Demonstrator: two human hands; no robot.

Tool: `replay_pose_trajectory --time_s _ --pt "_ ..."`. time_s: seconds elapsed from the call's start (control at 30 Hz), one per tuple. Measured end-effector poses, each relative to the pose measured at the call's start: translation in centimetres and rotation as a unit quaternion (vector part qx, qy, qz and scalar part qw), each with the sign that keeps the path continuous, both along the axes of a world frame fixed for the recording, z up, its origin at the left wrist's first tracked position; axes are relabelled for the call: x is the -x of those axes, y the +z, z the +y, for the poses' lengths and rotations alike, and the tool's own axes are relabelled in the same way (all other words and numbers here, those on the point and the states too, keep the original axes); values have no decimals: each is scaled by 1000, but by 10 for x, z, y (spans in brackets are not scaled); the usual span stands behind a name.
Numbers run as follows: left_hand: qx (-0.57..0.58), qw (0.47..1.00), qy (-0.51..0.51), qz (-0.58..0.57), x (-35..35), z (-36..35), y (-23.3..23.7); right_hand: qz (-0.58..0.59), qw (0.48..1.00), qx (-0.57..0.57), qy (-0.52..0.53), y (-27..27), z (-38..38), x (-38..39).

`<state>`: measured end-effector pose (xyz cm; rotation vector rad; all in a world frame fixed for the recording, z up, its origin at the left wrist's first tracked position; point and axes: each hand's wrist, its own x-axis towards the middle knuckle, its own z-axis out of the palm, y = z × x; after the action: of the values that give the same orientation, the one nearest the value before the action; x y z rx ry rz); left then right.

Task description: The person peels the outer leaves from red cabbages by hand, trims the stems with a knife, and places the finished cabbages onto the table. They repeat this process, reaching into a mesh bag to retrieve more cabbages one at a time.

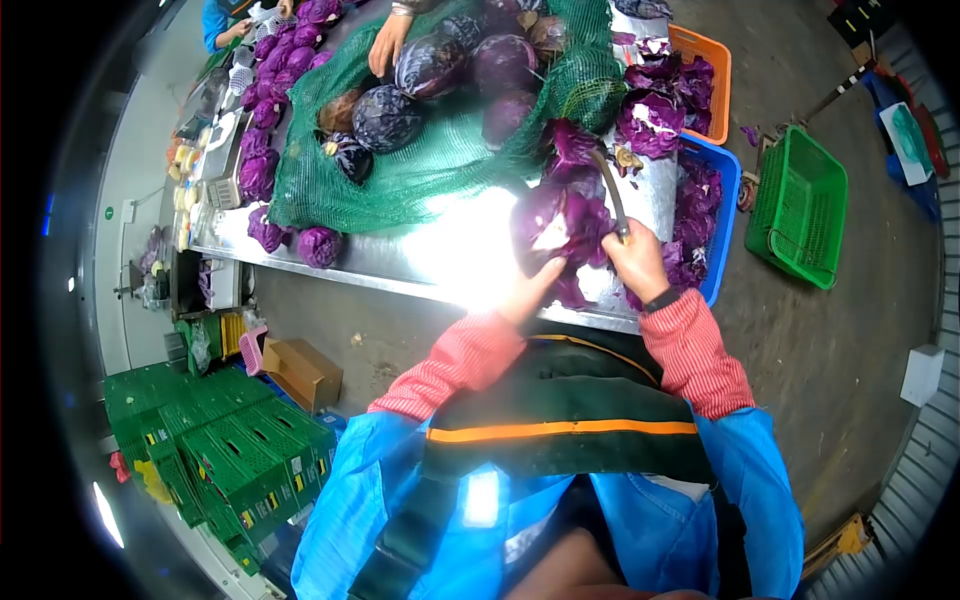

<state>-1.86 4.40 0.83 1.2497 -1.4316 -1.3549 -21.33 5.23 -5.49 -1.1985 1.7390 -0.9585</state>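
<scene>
- Head view: my left hand [536, 284] was closed around the underside of a red cabbage [560, 222], holding it over the near edge of the steel table [400, 262], at about 12 o'clock from my chest.
- My right hand [636, 260] was clenched on the handle of a knife [610, 195], just to the 3 o'clock side of the cabbage. The blade ran up beside the head, towards 12 o'clock.
- At 11 o'clock of the cabbage, a green net [420, 185] lay spread on the table with more dark cabbages on it.
- A co-worker's hand [386, 45] rested on that net at the far edge.
- At 2 o'clock, a blue crate [727, 170] and an orange crate [712, 58] held purple leaves.
- Farther out at 3 o'clock, a green basket [800, 205] sat on the floor.
</scene>
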Motion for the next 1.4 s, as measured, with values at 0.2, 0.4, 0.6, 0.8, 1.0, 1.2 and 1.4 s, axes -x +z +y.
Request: replay_pose_trajectory --time_s 0.2,0.4,0.6,0.8,1.0,1.2,1.4 --pt "123 983 4 -139 11 -17 -6 -13 998 16 -53 34 28 15" --pt "278 912 -74 -293 32 -73 -27 257 965 38 29 19 14 19" --pt "170 936 -99 -293 42 -75 -11 286 954 93 -20 39 19 19" --pt "105 938 -47 -327 57 -91 -10 363 926 94 42 34 17 20" --pt "85 934 -26 -347 72 -98 -12 449 890 76 24 16 -16 36" --pt "182 927 -50 -324 63 -82 -17 343 939 5 27 26 -49 81" --pt "166 960 -84 -212 36 -83 -24 235 970 45 -37 49 -45 36"
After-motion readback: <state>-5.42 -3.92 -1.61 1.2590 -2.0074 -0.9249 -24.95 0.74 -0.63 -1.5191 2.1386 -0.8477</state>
